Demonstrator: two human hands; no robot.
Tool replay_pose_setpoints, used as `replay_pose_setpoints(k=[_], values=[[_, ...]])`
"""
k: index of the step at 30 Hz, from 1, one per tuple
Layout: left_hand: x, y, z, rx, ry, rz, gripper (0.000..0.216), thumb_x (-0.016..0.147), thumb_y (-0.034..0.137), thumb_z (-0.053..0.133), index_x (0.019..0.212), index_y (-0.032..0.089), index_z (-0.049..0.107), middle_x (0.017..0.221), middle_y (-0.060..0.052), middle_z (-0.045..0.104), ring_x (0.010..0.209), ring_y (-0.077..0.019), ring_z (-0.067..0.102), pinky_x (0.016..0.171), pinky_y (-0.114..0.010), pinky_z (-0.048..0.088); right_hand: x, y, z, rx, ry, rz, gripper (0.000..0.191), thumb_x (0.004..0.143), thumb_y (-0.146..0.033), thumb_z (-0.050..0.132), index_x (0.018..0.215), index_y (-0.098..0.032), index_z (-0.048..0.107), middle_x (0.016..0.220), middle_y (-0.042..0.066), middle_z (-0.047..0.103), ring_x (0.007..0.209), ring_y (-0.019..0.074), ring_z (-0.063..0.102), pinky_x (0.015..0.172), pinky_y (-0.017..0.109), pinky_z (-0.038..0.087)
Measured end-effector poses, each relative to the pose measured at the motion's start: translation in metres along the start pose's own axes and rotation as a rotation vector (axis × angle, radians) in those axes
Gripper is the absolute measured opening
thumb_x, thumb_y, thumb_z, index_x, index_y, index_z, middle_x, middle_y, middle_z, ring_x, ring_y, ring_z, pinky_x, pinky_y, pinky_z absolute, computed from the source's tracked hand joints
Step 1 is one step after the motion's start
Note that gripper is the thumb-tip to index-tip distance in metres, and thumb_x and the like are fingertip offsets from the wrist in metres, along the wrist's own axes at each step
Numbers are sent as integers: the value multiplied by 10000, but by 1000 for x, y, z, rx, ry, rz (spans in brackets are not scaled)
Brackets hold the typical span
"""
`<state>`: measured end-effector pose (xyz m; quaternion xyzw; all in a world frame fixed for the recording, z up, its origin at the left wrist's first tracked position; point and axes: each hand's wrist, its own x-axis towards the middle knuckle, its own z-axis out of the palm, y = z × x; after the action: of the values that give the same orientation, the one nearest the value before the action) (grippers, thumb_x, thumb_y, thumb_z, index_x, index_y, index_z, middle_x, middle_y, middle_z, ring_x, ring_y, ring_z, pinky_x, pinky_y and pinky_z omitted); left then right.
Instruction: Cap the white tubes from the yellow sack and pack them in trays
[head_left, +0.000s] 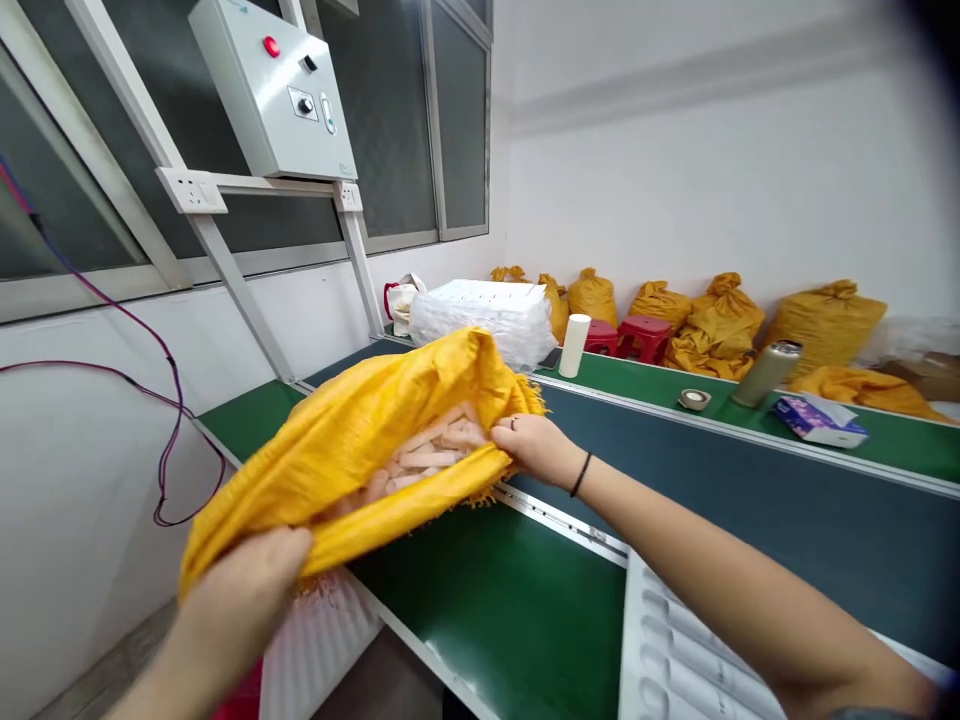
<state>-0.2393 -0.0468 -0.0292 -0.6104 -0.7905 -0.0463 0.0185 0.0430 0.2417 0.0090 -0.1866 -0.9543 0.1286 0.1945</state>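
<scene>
Head view: a yellow sack point(352, 410) spans the centre and left-centre of the frame, tilted, its mouth gaping toward the lower right and showing pale strip-shaped pieces point(435, 455) inside. At the right end of the mouth, the right hand point(534, 447) has its fingers closed on the rim, with no gap between fingers and cloth. At lower left, the left hand point(259, 565) is blurred but closed over the near lip of the sack; its separate fingers cannot be made out.

The sack's frayed right edge hangs over the white rail point(562, 515) between the near green board point(517, 600) and the dark belt point(675, 450). Its lower left part reaches past the board's near edge, above a ridged white tray point(322, 650). Another white tray point(675, 650) meets the board's right edge, partly under the right forearm.

A broad stretch of belt lies between that forearm and the far green strip point(637, 385) at right. Along this strip stand a white cylinder point(574, 346), a tape roll point(694, 399), a flask point(769, 373) and a tissue box point(819, 420), all well apart from the hands. Left of the sack, loose wires point(176, 400) hang close to its edge.
</scene>
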Motion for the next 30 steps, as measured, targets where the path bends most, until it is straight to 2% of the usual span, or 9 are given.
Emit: replay_pose_setpoints(k=[1, 4, 7, 12, 14, 17, 22, 26, 30], values=[[-12, 13, 16, 0, 15, 3, 398, 722, 276, 373, 908, 438, 686, 923, -37, 710, 911, -350, 660, 814, -510, 535, -14, 5, 2, -43, -43, -19, 121, 777, -113, 490, 798, -180, 589, 821, 65, 612, 803, 205, 544, 762, 322, 411], [-37, 63, 57, -136, -169, 102, 554, 714, 308, 486, 1241, 468, 547, 1185, 4, 659, 1112, -310, 601, 973, -433, 498, -53, 13, 19, -145, -157, -43, 146, 787, -99, 481, 846, -169, 595, 855, 84, 619, 793, 199, 543, 730, 308, 402], [-40, 109, 68, -256, -299, 186, 738, 699, 488, 639, 1390, 357, 415, 1298, -62, 585, 1191, -301, 545, 1031, -422, 451, -86, 13, 46, -208, -264, -56, 222, 753, -91, 526, 943, -181, 595, 874, 74, 630, 786, 185, 551, 709, 280, 401], [1, 134, 58, -170, 55, 369, 519, 839, 536, 507, 1315, 330, 521, 1417, -115, 449, 1300, -357, 393, 1041, -580, 334, -123, 22, 69, -248, -415, -93, 239, 806, -153, 531, 1037, -167, 589, 819, 71, 646, 739, 181, 567, 704, 281, 409], [26, 136, 61, -87, 208, 337, 490, 858, 491, 498, 1322, 335, 512, 1455, -126, 390, 1326, -385, 327, 1032, -652, 252, -130, 32, 68, -247, -443, -103, 187, 861, -167, 475, 988, -169, 612, 835, 80, 655, 775, 190, 578, 739, 294, 411], [59, 143, 69, -55, 351, 231, 542, 842, 457, 526, 1348, 267, 494, 1452, -165, 360, 1330, -382, 289, 1048, -619, 226, -135, 48, 67, -249, -440, -53, 237, 906, -174, 404, 961, -162, 634, 843, 100, 660, 813, 213, 589, 770, 324, 413], [80, 166, 74, -97, 417, 112, 568, 846, 444, 509, 1363, 214, 474, 1423, -165, 383, 1270, -370, 340, 1021, -537, 309, -147, 41, 68, -181, -458, 69, 256, 753, -78, 534, 970, -137, 657, 825, 109, 677, 793, 234, 619, 759, 332, 441], [77, 178, 61, -115, 374, 75, 539, 850, 401, 495, 1355, 214, 478, 1376, -155, 452, 1198, -354, 420, 952, -510, 379, -147, 12, 43, -85, -416, 117, 449, 685, -137, 633, 1132, -183, 618, 987, 84, 666, 881, 210, 622, 781, 279, 470], [75, 187, 54, -90, 350, 153, 539, 873, 393, 454, 1383, 219, 448, 1380, -150, 463, 1227, -343, 415, 998, -510, 345, -117, 10, 9, -54, -79, 239, 465, 841, -154, 470, 1301, -197, 522, 1306, 126, 509, 1213, 236, 469, 1029, 361, 359]])
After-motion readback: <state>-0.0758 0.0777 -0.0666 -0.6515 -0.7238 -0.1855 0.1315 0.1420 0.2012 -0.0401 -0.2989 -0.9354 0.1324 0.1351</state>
